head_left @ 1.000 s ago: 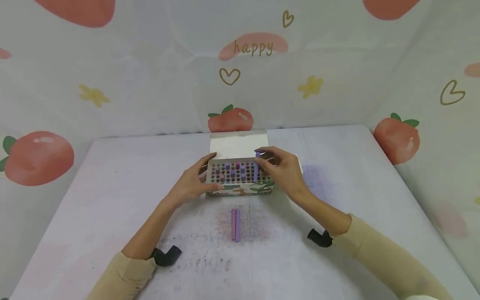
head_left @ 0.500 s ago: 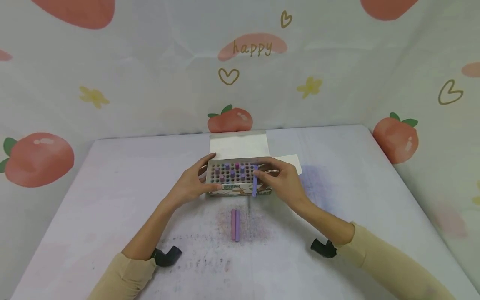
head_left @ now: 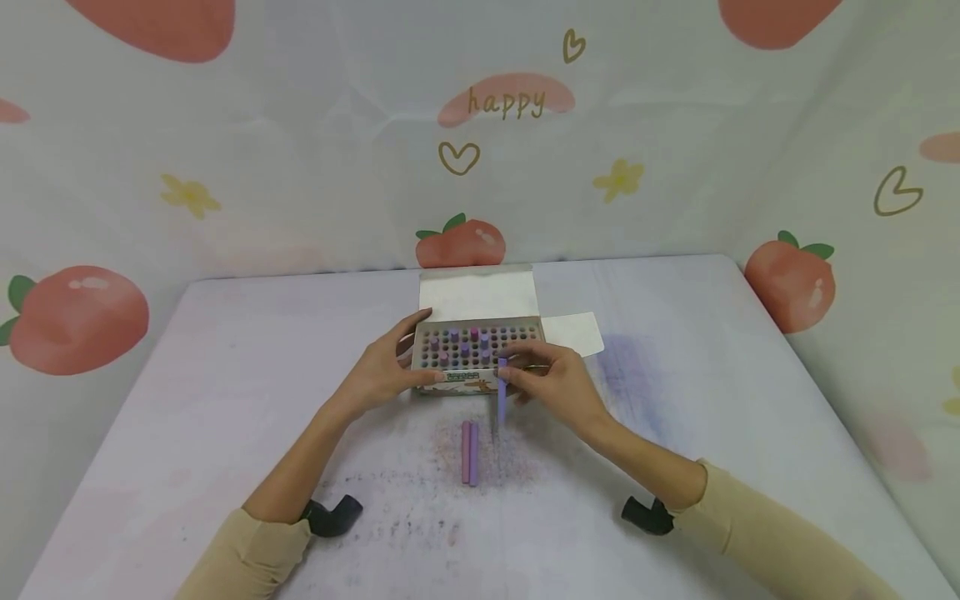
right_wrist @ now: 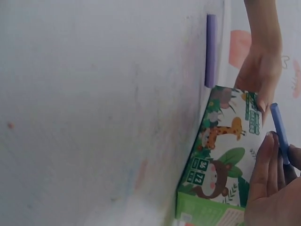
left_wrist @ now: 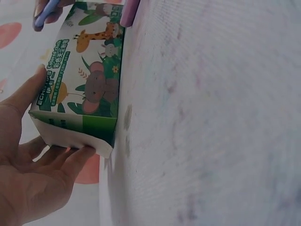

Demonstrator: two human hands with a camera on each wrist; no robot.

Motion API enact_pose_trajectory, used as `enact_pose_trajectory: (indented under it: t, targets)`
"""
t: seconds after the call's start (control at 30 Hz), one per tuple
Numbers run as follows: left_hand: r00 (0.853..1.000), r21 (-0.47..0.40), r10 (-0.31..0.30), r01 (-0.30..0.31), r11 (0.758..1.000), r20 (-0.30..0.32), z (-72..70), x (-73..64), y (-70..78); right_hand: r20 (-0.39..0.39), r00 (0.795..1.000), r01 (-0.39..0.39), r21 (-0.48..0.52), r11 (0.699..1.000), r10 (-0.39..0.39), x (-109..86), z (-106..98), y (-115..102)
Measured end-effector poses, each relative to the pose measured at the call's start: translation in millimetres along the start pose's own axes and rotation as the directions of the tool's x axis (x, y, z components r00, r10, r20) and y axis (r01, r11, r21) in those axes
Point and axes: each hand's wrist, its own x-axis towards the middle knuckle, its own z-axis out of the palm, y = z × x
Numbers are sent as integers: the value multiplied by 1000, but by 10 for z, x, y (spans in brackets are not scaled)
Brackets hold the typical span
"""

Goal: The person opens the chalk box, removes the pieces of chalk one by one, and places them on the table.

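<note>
Jutting beyond the pinching right fingers [head_left: 537,351] is a purple chalk stick [head_left: 502,402].

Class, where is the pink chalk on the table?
In the head view, the pink chalk lies near the middle, on the near side of the box, left of a purple stick.

Blue-violet stick [head_left: 502,393] aloft, near side of the open animal-print box [head_left: 468,386]; pink stick [head_left: 466,452], purple stick [head_left: 474,454] lying paired, nearer!
</note>
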Motion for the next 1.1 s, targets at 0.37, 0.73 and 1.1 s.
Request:
enact_pose_trajectory:
  t: [0.37, 0.73, 1.1]
  targets:
    - [1000, -5, 4, -4, 1000, 1, -2, -8, -4, 64, 994, -87, -12, 996, 88, -73, 30, 50]
    - [1000, -4, 11, -11, 1000, -9, 7, -13, 12, 100, 983, -149, -31, 988, 151, -127, 79, 116]
    - [1000, -42, 6, -7, 999, -18, 14, -27, 26, 132, 970, -196, -66, 978, 203, -142, 113, 212]
